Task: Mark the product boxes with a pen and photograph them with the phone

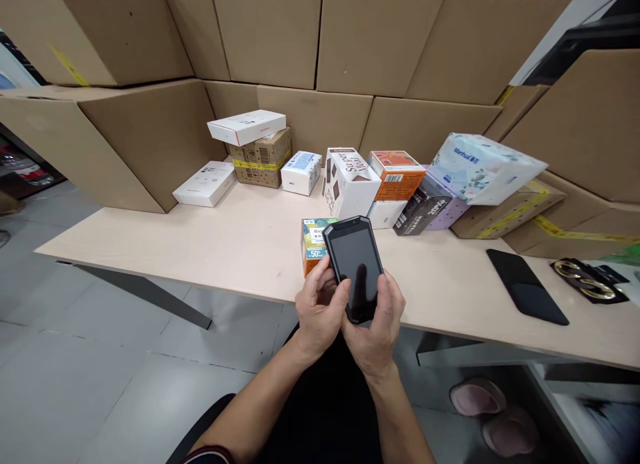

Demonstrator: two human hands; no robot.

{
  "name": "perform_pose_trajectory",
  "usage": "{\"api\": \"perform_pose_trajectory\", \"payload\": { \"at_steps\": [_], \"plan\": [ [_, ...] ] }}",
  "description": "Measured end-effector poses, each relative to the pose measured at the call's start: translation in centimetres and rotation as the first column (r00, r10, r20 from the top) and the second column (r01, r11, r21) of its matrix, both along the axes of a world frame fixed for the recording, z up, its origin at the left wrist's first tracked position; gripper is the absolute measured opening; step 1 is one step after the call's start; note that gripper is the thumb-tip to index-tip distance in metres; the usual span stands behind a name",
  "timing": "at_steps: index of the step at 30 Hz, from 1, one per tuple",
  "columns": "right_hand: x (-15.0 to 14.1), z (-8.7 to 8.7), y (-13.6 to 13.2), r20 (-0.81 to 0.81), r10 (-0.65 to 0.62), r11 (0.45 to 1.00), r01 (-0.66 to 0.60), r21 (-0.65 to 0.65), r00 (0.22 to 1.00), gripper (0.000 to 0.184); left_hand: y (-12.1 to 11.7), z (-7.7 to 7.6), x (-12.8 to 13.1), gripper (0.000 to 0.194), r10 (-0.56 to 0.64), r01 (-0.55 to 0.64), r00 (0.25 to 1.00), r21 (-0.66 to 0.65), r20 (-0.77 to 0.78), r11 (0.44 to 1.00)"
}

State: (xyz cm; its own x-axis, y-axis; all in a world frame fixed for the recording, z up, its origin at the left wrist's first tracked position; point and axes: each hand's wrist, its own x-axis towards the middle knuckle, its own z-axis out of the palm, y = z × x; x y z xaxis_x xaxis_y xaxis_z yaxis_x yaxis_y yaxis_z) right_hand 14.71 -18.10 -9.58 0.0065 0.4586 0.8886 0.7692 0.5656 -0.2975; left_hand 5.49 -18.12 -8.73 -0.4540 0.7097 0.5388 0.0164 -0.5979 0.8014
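Note:
Both of my hands hold a black rugged handheld device (356, 264) with a dark screen, just in front of the table's near edge. My left hand (320, 311) wraps its left side, with the thumb resting on the lower screen. My right hand (383, 324) cups the right side and bottom. Right behind the device, a small orange and green box (313, 241) stands on the light wooden table (225, 244).
Several small boxes sit along the table's back: white ones (206, 183), a brown one (260, 159), a patterned carton (347, 181), an orange box (397, 174), a tissue pack (483, 167). A black phone (527, 285) and scissors (587, 281) lie at right. Large cardboard cartons (270, 31) stack behind.

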Motion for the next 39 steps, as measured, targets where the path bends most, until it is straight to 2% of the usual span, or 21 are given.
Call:
{"api": "perform_pose_trajectory", "payload": {
  "at_steps": [5,10,16,21,29,39],
  "plan": [
    [0.11,0.00,0.06,-0.002,0.012,1.000,-0.012,-0.001,1.000,0.088,0.06,0.06,0.02,0.049,-0.001,0.001,1.000,0.031,-0.001,1.000],
    [0.23,0.03,0.00,-0.001,0.017,1.000,-0.017,-0.017,1.000,0.089,0.11,0.01,-0.04,0.049,0.003,-0.003,1.000,0.007,-0.010,1.000],
    [0.16,-0.05,0.05,-0.004,0.013,1.000,-0.013,-0.015,1.000,0.085,0.15,-0.05,-0.04,0.053,-0.047,0.045,0.999,0.059,0.028,0.997],
    [0.17,-0.16,0.28,-0.006,0.013,0.999,-0.013,0.034,1.000,0.087,0.11,0.02,-0.01,0.053,-0.036,0.035,0.999,0.049,0.023,0.998],
    [0.27,0.01,0.22,0.013,0.035,0.999,-0.036,0.031,0.999,0.096,0.06,0.33,-0.05,0.052,-0.051,0.050,0.998,0.043,0.027,0.998],
    [0.35,-0.21,0.16,-0.004,0.043,0.999,-0.043,0.006,0.999,0.094,0.18,0.03,0.05,0.053,-0.074,0.073,0.996,0.022,0.058,0.997]
  ]
}}
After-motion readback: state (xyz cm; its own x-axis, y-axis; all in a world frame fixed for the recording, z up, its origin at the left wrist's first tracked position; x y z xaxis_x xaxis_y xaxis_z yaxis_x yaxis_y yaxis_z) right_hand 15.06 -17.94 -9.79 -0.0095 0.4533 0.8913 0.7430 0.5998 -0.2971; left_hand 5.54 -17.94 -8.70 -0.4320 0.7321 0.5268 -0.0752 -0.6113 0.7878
